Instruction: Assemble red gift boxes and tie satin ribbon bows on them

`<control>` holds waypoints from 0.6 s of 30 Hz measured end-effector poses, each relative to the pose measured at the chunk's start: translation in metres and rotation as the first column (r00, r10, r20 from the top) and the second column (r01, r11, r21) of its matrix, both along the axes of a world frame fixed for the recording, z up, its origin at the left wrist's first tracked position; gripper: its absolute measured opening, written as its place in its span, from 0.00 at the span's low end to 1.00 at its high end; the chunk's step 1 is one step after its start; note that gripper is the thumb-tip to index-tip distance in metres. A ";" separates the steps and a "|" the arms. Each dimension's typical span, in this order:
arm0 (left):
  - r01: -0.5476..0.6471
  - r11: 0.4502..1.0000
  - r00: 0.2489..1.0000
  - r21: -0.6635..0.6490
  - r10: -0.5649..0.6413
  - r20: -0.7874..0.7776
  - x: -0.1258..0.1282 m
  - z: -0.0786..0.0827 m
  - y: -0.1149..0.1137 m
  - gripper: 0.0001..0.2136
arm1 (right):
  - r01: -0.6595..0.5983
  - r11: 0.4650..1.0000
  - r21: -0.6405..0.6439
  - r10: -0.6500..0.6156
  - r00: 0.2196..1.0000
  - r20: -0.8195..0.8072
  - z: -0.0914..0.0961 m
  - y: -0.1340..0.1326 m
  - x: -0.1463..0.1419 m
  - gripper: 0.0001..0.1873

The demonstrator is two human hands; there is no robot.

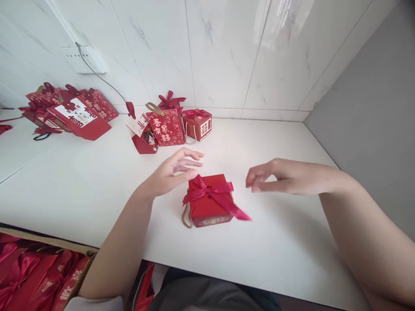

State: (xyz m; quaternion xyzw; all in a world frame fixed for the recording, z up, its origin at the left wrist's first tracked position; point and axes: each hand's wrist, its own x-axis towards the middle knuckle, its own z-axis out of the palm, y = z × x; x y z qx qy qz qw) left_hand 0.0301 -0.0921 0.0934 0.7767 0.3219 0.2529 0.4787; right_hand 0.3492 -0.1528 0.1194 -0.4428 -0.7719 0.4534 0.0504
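A small red gift box [207, 206] with a red ribbon bow on top and a rope handle stands on the white table [81, 190] in front of me. My left hand [173, 170] hovers just left of and behind the box, fingers stretched out, holding nothing. My right hand [270, 175] floats to the right of the box, fingers loosely extended and pointing left, also holding nothing. Neither hand touches the box.
Three finished red boxes [168, 125] stand near the back wall. A pile of flat red boxes [69, 112] lies at the far left under a wall socket [86, 58]. A cardboard carton of red boxes [35, 276] sits below the table's near edge at left.
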 end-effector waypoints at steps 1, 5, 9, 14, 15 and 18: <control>-0.074 0.994 0.997 0.074 0.076 -0.019 -0.005 0.004 0.001 0.10 | 0.068 0.997 0.048 -0.066 0.997 -0.049 -0.001 0.001 -0.002 0.14; -0.071 0.983 0.939 0.169 0.123 -0.322 -0.023 0.016 0.006 0.15 | 0.212 0.973 0.091 -0.180 0.944 -0.277 -0.010 0.001 -0.021 0.16; 0.066 0.992 0.881 0.107 -0.007 -0.473 -0.020 0.021 0.001 0.15 | 0.200 0.979 0.038 -0.173 0.915 -0.363 -0.017 -0.002 -0.039 0.16; 0.120 0.988 0.862 0.092 -0.058 -0.503 -0.010 0.021 -0.010 0.13 | 0.182 0.979 0.092 -0.135 0.916 -0.377 -0.021 -0.006 -0.044 0.13; 0.135 0.987 0.854 0.086 -0.072 -0.515 -0.010 0.020 -0.010 0.14 | 0.152 0.982 0.112 -0.104 0.930 -0.353 -0.022 -0.006 -0.045 0.12; 0.182 0.980 0.851 0.077 -0.117 -0.512 -0.010 0.017 -0.010 0.17 | 0.050 0.985 0.163 -0.007 0.966 -0.257 -0.024 -0.008 -0.045 0.08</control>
